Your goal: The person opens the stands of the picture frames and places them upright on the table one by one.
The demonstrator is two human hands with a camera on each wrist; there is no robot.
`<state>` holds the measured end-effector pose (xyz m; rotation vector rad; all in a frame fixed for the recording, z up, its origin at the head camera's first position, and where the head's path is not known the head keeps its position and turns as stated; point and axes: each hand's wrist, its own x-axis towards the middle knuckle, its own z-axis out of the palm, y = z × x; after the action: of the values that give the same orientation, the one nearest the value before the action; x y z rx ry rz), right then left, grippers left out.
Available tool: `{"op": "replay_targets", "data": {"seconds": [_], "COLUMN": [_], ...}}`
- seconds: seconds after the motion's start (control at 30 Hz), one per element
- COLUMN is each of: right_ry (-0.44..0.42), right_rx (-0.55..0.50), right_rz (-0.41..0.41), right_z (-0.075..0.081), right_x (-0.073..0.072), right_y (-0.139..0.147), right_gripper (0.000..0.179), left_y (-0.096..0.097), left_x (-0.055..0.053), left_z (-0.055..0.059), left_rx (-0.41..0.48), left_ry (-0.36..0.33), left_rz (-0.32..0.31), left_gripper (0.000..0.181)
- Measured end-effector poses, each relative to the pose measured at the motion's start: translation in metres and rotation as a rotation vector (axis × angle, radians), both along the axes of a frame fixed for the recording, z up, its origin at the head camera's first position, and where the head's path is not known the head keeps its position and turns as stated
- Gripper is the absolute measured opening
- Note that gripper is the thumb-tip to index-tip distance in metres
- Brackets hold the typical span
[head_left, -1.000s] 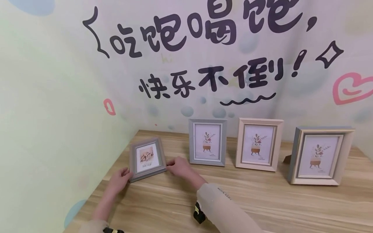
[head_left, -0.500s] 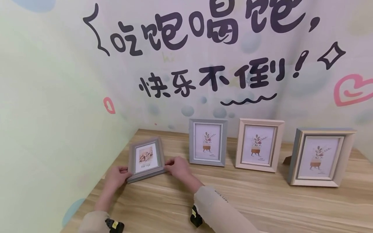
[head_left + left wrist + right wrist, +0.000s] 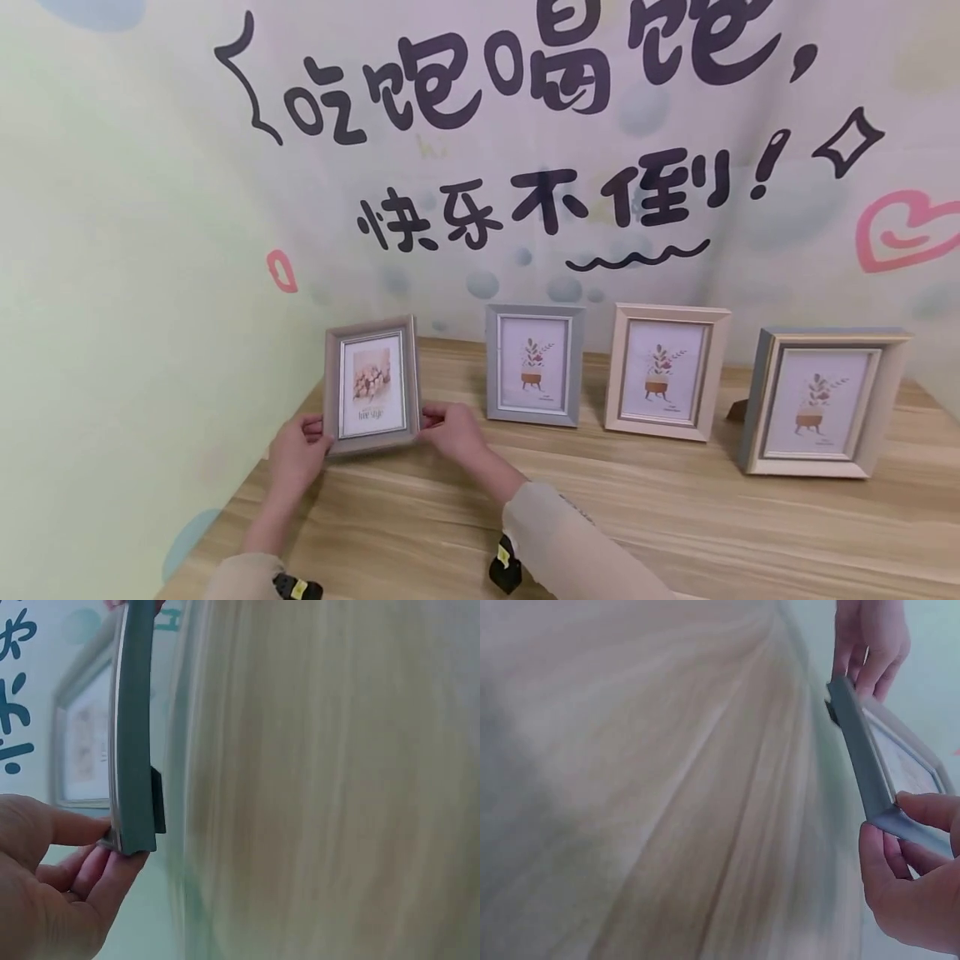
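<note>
A taupe picture frame (image 3: 332,383) with a photo under white matting stands nearly upright at the table's left end, turned slightly. My left hand (image 3: 297,454) pinches its lower left corner, thumb in front and fingers beneath and behind. At the lower right corner, my right hand (image 3: 456,433) grips the frame between thumb and fingers. The left wrist view shows the frame edge-on (image 3: 135,735), with a small dark piece on its back and my left hand (image 3: 60,877) at its corner. Whether the bottom edge touches the table cannot be told.
To the right stand a blue-grey picture frame (image 3: 495,367), a pale pink one (image 3: 613,372) and a cream one (image 3: 896,408), all upright on the wooden table (image 3: 420,533). Behind hangs a printed cloth backdrop (image 3: 480,233); a pale green wall (image 3: 135,333) borders the left side.
The taupe frame has gone from leaning far back to nearly upright, its top rising and its base shifting slightly away. Both hands keep hold of its lower corners. The other frames stay put.
</note>
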<state>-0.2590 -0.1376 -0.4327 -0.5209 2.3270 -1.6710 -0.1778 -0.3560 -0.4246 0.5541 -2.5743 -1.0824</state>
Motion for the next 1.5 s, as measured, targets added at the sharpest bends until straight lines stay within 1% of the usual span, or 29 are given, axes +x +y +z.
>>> {"op": "replay_targets", "data": {"seconds": [0.1,0.17,0.27,0.33,0.37,0.5,0.6,0.73,0.83,0.93,1.0,1.03,1.07,1.1,1.13,1.2,1.23,1.27,1.33,1.37,1.43,1.5], "right_ry": [-0.045,-0.051,-0.044,-0.018,0.004,0.120,0.184,0.239,0.296,0.338,0.357,0.355,0.354,0.355,0.359,0.365,0.364,0.372,0.381,0.380,0.379,0.376], "right_rx": [-0.039,-0.065,-0.102,-0.084,-0.059,0.082,0.159,0.240,0.308,0.354,0.376,0.383,0.388,0.393,0.397,0.402,0.401,0.403,0.405,0.406,0.409,0.413], "right_rz": [0.030,0.057,0.115,0.167,0.197,0.302,0.338,0.345,0.341,0.334,0.325,0.320,0.317,0.312,0.310,0.306,0.306,0.305,0.302,0.299,0.294,0.290], "right_z": [0.005,0.008,0.013,0.015,0.016,0.018,0.018,0.018,0.018,0.018,0.016,0.015,0.015,0.013,0.012,0.010,0.009,0.009,0.009,0.009,0.011,0.012], "right_x": [0.002,0.003,0.005,0.007,0.009,0.017,0.022,0.026,0.027,0.028,0.029,0.030,0.032,0.033,0.034,0.036,0.037,0.038,0.038,0.038,0.038,0.039], "right_y": [0.005,0.010,0.019,0.025,0.028,0.039,0.046,0.053,0.059,0.065,0.070,0.072,0.074,0.076,0.077,0.080,0.081,0.082,0.082,0.082,0.082,0.082], "right_gripper": [0.040,0.038,0.038,0.040,0.041,0.049,0.060,0.067,0.065,0.065,0.064,0.065,0.065,0.065,0.065,0.064,0.063,0.062,0.063,0.062,0.063,0.065], "left_y": [0.007,0.011,0.017,0.021,0.024,0.032,0.038,0.048,0.056,0.061,0.064,0.065,0.066,0.067,0.069,0.072,0.074,0.077,0.080,0.082,0.085,0.088], "left_x": [-0.001,-0.002,-0.004,-0.006,-0.007,-0.013,-0.020,-0.030,-0.034,-0.035,-0.034,-0.033,-0.032,-0.030,-0.029,-0.026,-0.024,-0.022,-0.021,-0.020,-0.020,-0.019], "left_z": [0.002,0.003,0.003,0.004,0.004,0.004,0.000,-0.006,-0.007,-0.006,-0.004,-0.003,-0.001,0.002,0.004,0.011,0.015,0.020,0.030,0.035,0.044,0.052], "left_rx": [0.033,0.057,0.099,0.123,0.133,0.166,0.181,0.180,0.164,0.170,0.170,0.175,0.183,0.184,0.183,0.159,0.127,0.075,-0.065,-0.137,-0.282,-0.376], "left_ry": [0.043,0.081,0.141,0.165,0.172,0.160,0.134,0.110,0.111,0.099,0.080,0.080,0.094,0.120,0.169,0.320,0.410,0.502,0.676,0.738,0.826,0.886], "left_rz": [0.018,0.031,0.035,0.028,0.018,-0.043,-0.095,-0.143,-0.199,-0.264,-0.299,-0.315,-0.330,-0.343,-0.355,-0.371,-0.382,-0.391,-0.409,-0.420,-0.447,-0.480], "left_gripper": [0.042,0.043,0.042,0.040,0.039,0.036,0.035,0.031,0.028,0.030,0.034,0.038,0.042,0.046,0.050,0.058,0.061,0.065,0.068,0.068,0.065,0.060]}}
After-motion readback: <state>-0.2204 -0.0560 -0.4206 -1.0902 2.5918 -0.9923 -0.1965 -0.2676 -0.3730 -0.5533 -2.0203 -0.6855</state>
